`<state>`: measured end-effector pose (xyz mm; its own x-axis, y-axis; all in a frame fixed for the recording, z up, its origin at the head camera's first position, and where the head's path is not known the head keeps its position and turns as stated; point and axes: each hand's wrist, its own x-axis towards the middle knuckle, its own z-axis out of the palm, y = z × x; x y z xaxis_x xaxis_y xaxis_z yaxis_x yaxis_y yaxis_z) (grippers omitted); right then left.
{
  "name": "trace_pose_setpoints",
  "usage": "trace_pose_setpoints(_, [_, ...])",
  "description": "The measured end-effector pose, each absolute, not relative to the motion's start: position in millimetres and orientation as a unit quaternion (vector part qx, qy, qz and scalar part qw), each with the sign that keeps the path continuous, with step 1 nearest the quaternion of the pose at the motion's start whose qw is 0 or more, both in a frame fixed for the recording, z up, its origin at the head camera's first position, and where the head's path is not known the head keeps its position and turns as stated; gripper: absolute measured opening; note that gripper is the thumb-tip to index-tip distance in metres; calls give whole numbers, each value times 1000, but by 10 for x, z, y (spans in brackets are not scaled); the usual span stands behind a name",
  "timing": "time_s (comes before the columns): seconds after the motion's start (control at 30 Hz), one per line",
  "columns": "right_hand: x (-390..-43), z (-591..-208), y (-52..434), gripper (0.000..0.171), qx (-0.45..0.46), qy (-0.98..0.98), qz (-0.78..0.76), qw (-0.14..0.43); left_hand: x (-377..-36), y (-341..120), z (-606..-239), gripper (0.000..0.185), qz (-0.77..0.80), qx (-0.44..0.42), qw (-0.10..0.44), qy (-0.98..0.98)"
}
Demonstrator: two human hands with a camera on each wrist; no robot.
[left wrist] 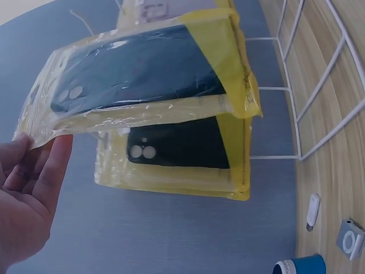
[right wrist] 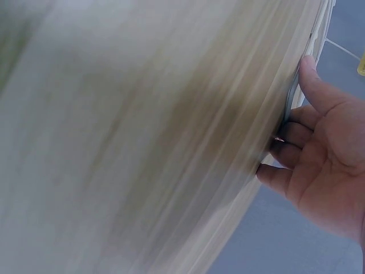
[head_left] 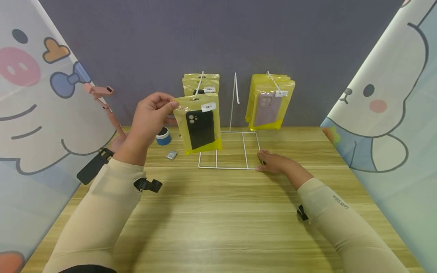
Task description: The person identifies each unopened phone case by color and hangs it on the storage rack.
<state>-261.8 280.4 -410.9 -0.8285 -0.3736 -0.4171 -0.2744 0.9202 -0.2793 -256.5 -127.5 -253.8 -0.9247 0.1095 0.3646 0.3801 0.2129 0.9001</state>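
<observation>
My left hand pinches the upper left corner of a yellow clear-fronted bag with a dark phone case in it. The bag's hang hole lies at the tip of the left hook; whether the hook passes through cannot be told. Behind it hang more bagged phone cases, dark ones in the left wrist view. At the base of the white wire display rack, my right hand grips the right front corner. In the right wrist view, the right hand's fingers curl at the table surface.
Bagged lilac phone cases hang on the right hook; the middle hook is bare. A blue round container, a small silver clip device and a pink stand stand left of the rack. Printed cloths flank the table.
</observation>
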Motion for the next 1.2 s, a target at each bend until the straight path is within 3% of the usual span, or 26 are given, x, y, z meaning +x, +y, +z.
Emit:
trace_pose_setpoints(0.6, [-2612,-4081,2820,84,-170,950,-108,239,-3066,-1179,-2635,24,-579,-134,134,-793])
trace_pose_setpoints(1.2, [-2620,-4115,2826,84,-167,951,-107,236,-3339,-1072,-2608,26,-546,-136,148,-813])
